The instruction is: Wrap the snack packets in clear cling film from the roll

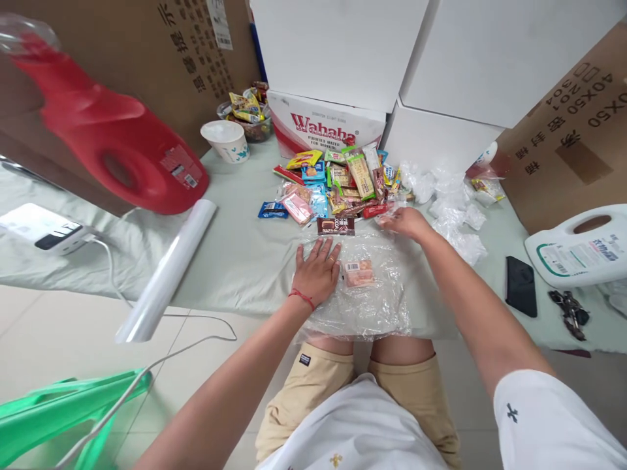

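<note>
A sheet of clear plastic film (386,307) lies wrinkled over the front of the cloth-covered table. On it sits a small pink snack packet (359,273) with a barcode label. My left hand (316,267) rests flat on the film's left side, fingers spread, just left of that packet. At the film's far right corner, my right hand (409,223) has its fingers pinched on the film edge, close to the snack pile. A dark brown snack packet (336,226) lies just beyond my left fingertips. Behind it is a heap of wrapped snacks (350,176) in many colours.
Crumpled clear plastic wads (453,202) lie right of the snacks. A film roll (169,271), red jug (127,140) and paper cup (226,141) stand left. A black phone (520,286), keys (569,313) and white jug (580,248) are right. Boxes (328,127) line the back.
</note>
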Demonstrator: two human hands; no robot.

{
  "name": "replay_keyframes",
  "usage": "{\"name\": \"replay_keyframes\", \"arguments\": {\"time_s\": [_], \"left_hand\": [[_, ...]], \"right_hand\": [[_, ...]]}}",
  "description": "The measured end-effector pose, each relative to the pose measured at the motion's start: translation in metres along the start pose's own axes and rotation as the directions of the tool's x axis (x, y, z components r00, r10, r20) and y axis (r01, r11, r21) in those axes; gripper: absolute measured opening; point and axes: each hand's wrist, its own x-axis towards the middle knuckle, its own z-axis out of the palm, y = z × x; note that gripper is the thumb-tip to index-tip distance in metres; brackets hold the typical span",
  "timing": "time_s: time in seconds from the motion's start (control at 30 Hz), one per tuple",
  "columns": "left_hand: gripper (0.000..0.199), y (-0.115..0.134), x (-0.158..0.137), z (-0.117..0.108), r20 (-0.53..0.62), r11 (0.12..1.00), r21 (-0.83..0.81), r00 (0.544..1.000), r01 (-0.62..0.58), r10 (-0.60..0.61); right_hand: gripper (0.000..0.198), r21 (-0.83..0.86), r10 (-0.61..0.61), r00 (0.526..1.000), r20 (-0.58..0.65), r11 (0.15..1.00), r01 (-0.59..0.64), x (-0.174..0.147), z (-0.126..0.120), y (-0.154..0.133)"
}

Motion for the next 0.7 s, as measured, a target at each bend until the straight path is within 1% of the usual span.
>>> {"name": "replay_keyframes", "arguments": {"time_s": [0.07, 0.1, 0.13, 0.17, 0.2, 0.23, 0.27, 0.3, 0.37, 0.43, 0.5, 0.57, 0.63, 0.7], "left_hand": [[0.056, 0.0, 0.0, 0.0, -0.007, 1.0, -0.01, 1.0, -0.002, 0.002], [0.056, 0.0, 0.0, 0.0, -0.01, 1.0, -0.014, 1.0, -0.005, 0.005], [0.056, 0.0, 0.0, 0.0, -0.013, 1.0, -0.016, 1.0, -0.008, 0.008], [0.056, 0.0, 0.0, 0.0, -0.016, 1.0, -0.018, 1.0, -0.01, 0.01], [0.056, 0.0, 0.0, 0.0, -0.019, 1.0, -0.019, 1.0, -0.011, 0.011], [0.056, 0.0, 0.0, 0.0, -0.021, 1.0, -0.02, 1.0, -0.01, 0.01], [0.056, 0.0, 0.0, -0.001, -0.022, 1.0, -0.022, 1.0, -0.008, 0.008], [0.056, 0.0, -0.001, -0.001, -0.022, 1.0, -0.022, 1.0, -0.006, 0.006], [0.056, 0.0, -0.001, -0.001, -0.023, 1.0, -0.02, 1.0, -0.004, 0.003], [0.056, 0.001, -0.002, -0.001, -0.023, 1.0, -0.013, 1.0, -0.008, 0.008], [0.056, 0.001, -0.002, -0.002, -0.023, 1.0, -0.01, 1.0, -0.016, 0.015], [0.056, 0.001, -0.002, -0.002, -0.02, 1.0, -0.009, 1.0, -0.018, 0.018], [0.056, 0.001, -0.002, -0.003, -0.016, 1.0, -0.011, 1.0, -0.012, 0.012], [0.056, 0.001, -0.002, -0.004, -0.013, 1.0, -0.015, 1.0, -0.008, 0.008]], "right_hand": [[0.055, 0.025, -0.035, 0.99, -0.135, 0.999, 0.038, -0.019, -0.018, 0.011], [0.056, 0.037, -0.079, 0.976, -0.201, 0.995, 0.089, -0.031, -0.024, 0.014], [0.056, 0.051, -0.146, 0.956, -0.254, 0.985, 0.164, -0.044, -0.028, 0.014], [0.056, 0.066, -0.234, 0.93, -0.282, 0.963, 0.263, -0.058, -0.028, 0.013], [0.055, 0.083, -0.338, 0.899, -0.278, 0.924, 0.373, -0.072, -0.024, 0.009], [0.055, 0.099, -0.44, 0.864, -0.244, 0.875, 0.473, -0.084, -0.017, 0.004], [0.055, 0.111, -0.52, 0.835, -0.18, 0.833, 0.543, -0.095, -0.008, -0.001], [0.057, 0.112, -0.572, 0.815, -0.094, 0.807, 0.58, -0.104, 0.003, -0.008], [0.066, 0.077, -0.6, 0.794, 0.097, 0.8, 0.595, -0.114, 0.026, -0.019], [0.077, 0.01, -0.58, 0.783, 0.225, 0.805, 0.593, -0.118, 0.042, -0.029], [0.079, -0.056, -0.577, 0.771, 0.27, 0.79, 0.611, -0.117, 0.048, -0.037], [0.072, -0.122, -0.579, 0.766, 0.279, 0.77, 0.627, -0.115, 0.047, -0.042], [0.064, -0.166, -0.571, 0.77, 0.283, 0.762, 0.626, -0.112, 0.043, -0.045], [0.06, -0.156, -0.556, 0.788, 0.264, 0.781, 0.604, -0.109, 0.039, -0.046]]}}
